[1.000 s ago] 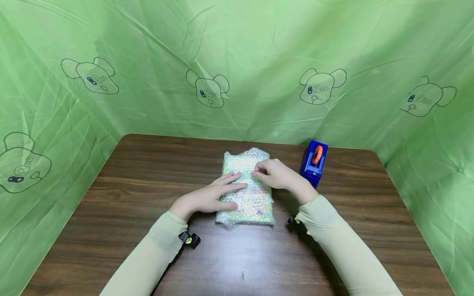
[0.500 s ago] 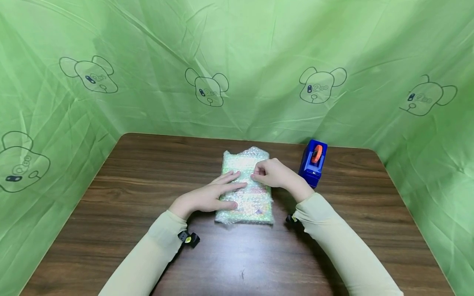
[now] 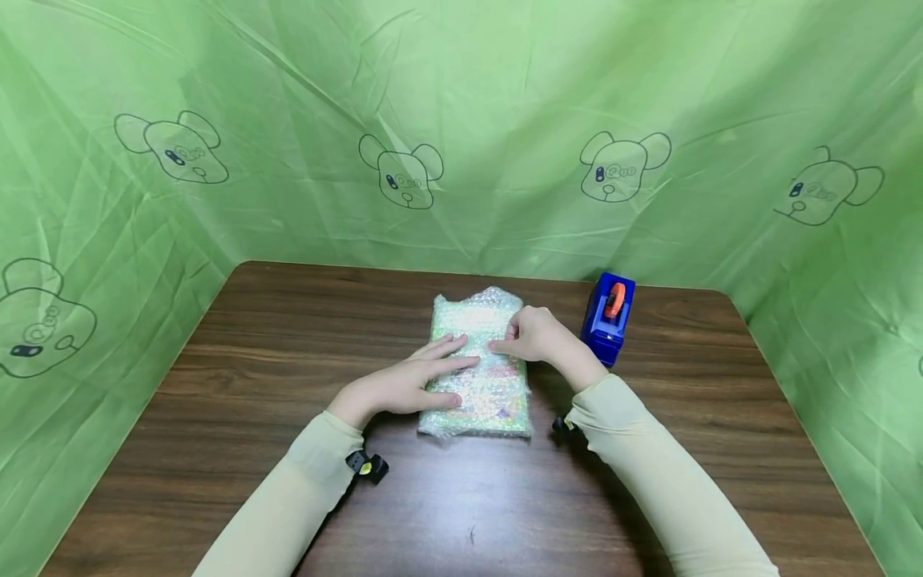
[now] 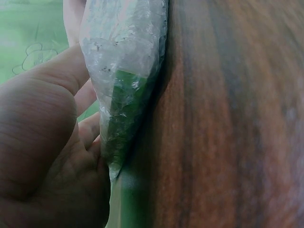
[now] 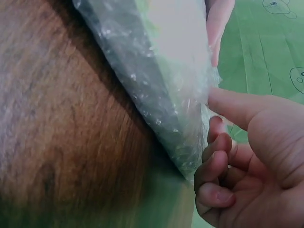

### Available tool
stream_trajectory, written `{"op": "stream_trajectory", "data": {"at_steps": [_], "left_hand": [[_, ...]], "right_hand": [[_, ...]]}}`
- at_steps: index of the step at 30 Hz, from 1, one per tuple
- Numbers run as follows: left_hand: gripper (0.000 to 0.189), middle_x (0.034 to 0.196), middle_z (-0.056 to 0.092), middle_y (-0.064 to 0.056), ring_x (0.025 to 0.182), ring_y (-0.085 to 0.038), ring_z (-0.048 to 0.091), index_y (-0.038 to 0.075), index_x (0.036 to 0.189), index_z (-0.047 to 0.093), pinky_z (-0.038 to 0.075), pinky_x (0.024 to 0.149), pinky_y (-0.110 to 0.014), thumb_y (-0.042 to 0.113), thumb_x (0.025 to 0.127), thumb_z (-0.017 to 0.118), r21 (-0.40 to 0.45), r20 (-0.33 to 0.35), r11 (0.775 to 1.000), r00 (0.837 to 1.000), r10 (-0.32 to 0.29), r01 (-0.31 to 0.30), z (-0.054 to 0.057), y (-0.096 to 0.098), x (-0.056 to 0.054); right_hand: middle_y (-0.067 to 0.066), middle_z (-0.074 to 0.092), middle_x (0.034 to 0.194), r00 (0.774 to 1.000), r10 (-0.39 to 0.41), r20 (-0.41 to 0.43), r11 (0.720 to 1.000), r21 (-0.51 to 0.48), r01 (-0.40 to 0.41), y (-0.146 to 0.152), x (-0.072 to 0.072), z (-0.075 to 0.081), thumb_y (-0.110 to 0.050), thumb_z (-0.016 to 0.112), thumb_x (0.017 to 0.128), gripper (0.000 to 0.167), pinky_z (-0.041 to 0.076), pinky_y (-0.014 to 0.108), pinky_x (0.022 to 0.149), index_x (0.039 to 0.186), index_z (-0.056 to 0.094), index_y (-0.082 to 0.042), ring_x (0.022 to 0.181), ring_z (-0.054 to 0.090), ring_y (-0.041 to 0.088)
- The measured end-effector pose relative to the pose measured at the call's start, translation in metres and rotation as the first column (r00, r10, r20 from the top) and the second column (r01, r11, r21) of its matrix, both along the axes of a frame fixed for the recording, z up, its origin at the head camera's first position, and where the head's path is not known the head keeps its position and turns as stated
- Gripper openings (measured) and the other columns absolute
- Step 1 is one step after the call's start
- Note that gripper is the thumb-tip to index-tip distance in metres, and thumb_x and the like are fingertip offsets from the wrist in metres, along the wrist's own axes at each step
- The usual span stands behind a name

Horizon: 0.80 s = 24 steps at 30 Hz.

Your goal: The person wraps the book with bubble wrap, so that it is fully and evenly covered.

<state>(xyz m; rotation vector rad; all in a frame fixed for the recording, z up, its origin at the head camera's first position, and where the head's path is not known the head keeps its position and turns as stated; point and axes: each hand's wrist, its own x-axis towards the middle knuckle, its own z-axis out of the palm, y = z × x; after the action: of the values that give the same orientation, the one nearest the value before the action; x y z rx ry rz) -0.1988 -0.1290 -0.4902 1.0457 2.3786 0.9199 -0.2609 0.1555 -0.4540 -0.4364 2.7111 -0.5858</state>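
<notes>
A flat rectangular package in bubble wrap (image 3: 490, 409), green and printed inside, lies on the table at the middle of the head view. My left hand (image 3: 400, 386) rests on its left part, fingers spread and straight, thumb near the lower edge. From the right side, my right hand (image 3: 542, 335) touches the upper half of the package with an extended thumb. In the right wrist view the right hand's other fingers (image 5: 213, 166) are curled, with nothing visible in them. The left wrist view shows the left hand (image 4: 38, 128) along the edge of the wrap (image 4: 126, 52).
Behind and to the right of the package stands a blue tape dispenser (image 3: 606, 324) with an orange reel (image 3: 615, 300), close to the right forearm. Green cloth (image 3: 505, 104) with printed bear heads encloses the back and sides of the brown wooden table (image 3: 288, 320).
The right hand's index finger has drawn back from the thumb and curled, while the thumb stays on the wrap. The left hand and the package hold their place.
</notes>
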Motion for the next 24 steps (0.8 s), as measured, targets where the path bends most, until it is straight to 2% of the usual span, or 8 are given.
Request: {"op": "stream_trajectory", "data": {"at_steps": [8,14,20,24], "left_hand": [[0.070,0.184,0.010,-0.005,0.169,-0.034,0.000,0.025,0.171,0.041,0.015,0.132,-0.067,0.042,0.109,0.069,-0.014,-0.005,1.000,1.000,-0.002,0.001,0.001,0.000,0.000],[0.071,0.184,0.011,-0.005,0.169,-0.034,0.000,0.026,0.171,0.041,0.015,0.132,-0.067,0.042,0.108,0.069,-0.010,-0.001,1.000,1.000,0.001,-0.001,0.002,0.000,0.001],[0.071,0.184,0.010,-0.005,0.169,-0.034,0.000,0.025,0.171,0.041,0.015,0.132,-0.066,0.042,0.108,0.069,-0.016,-0.005,1.000,1.000,-0.003,0.003,-0.001,0.000,-0.001],[0.071,0.184,0.010,-0.005,0.169,-0.034,0.000,0.026,0.171,0.041,0.015,0.132,-0.065,0.042,0.108,0.069,-0.022,-0.009,1.000,1.000,-0.005,0.005,-0.001,0.000,-0.001]], "right_hand": [[0.001,0.068,0.076,0.993,-0.117,0.012,0.993,-0.034,0.117,0.010,-0.002,-0.006,-0.051,0.088,0.092,0.044,0.052,0.033,0.064,0.080,0.070,-0.013,0.068,0.061,0.018],[0.003,0.066,0.082,0.987,-0.162,0.015,0.984,-0.066,0.162,0.018,0.000,-0.009,-0.047,0.089,0.092,0.042,0.052,0.035,0.068,0.090,0.066,-0.011,0.074,0.060,0.021],[0.002,0.067,0.076,0.983,-0.186,-0.006,0.977,-0.110,0.184,0.021,0.003,-0.008,-0.039,0.091,0.091,0.039,0.051,0.036,0.067,0.092,0.064,-0.011,0.068,0.064,0.019],[0.004,0.070,0.074,0.980,-0.196,0.017,0.969,-0.146,0.197,0.023,0.005,-0.006,-0.035,0.091,0.092,0.037,0.052,0.035,0.065,0.093,0.063,-0.011,0.065,0.068,0.020]]}}
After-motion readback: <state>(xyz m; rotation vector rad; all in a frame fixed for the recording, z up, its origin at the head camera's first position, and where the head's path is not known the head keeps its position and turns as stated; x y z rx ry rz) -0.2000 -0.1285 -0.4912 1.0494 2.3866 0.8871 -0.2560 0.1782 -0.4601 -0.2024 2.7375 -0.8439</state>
